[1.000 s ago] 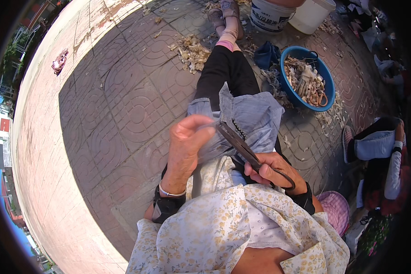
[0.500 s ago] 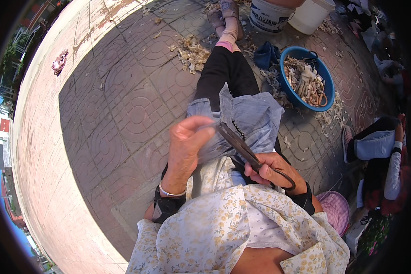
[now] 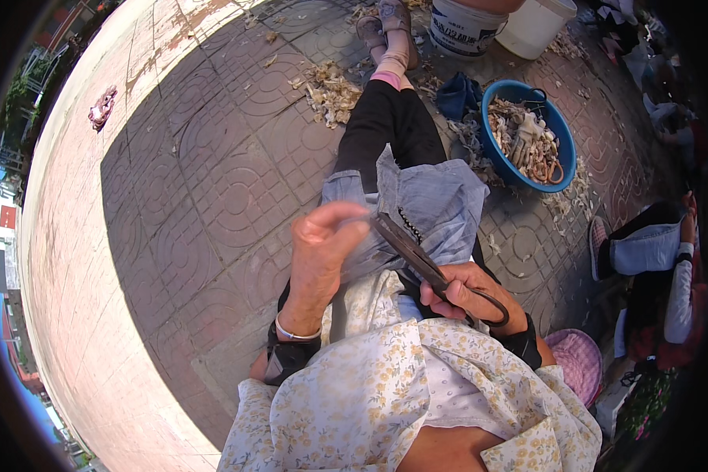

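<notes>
Fingers of the right hand are wrapped around dark metal scissors above a grey-blue lap cloth, whether anything is pinched by the left hand cannot be told, and pale papery scraps are already piled in a round blue basin, others left strewn outside.

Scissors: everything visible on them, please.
The scissors are dark and metal-looking, with long, narrow blades that appear nearly closed and a curved handle loop. The right hand grips them around the handles. They slant up and left over the grey-blue cloth on the lap, tips near the left hand; contact there is unclear.
</notes>
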Tool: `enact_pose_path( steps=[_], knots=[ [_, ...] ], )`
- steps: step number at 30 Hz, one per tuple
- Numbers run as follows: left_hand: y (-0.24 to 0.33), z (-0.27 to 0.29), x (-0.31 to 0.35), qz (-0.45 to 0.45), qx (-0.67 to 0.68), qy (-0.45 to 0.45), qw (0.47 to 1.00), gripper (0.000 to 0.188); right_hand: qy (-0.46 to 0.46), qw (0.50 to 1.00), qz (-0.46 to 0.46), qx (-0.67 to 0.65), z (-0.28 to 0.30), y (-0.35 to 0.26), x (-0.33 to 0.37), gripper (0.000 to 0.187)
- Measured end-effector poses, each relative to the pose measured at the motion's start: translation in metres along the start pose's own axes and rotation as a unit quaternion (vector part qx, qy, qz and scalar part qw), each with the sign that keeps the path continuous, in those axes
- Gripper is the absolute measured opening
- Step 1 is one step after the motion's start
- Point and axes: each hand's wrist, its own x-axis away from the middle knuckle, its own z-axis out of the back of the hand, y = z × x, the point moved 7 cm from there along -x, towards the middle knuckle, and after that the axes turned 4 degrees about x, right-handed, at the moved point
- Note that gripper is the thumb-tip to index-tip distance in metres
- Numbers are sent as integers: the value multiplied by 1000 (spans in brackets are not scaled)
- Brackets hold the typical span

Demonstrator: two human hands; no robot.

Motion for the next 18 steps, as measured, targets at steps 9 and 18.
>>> enact_pose_path(
  steps=[9, 18],
  knots=[
    [9, -2, 0, -65, -94, 6, 993, 11, -15, 1000, 1, -8, 2, -3, -2, 54],
    [20, -10, 4, -93, -174, 9, 980, 10, -3, 999, 32, -21, -1, 1, 0, 52]
  ],
)
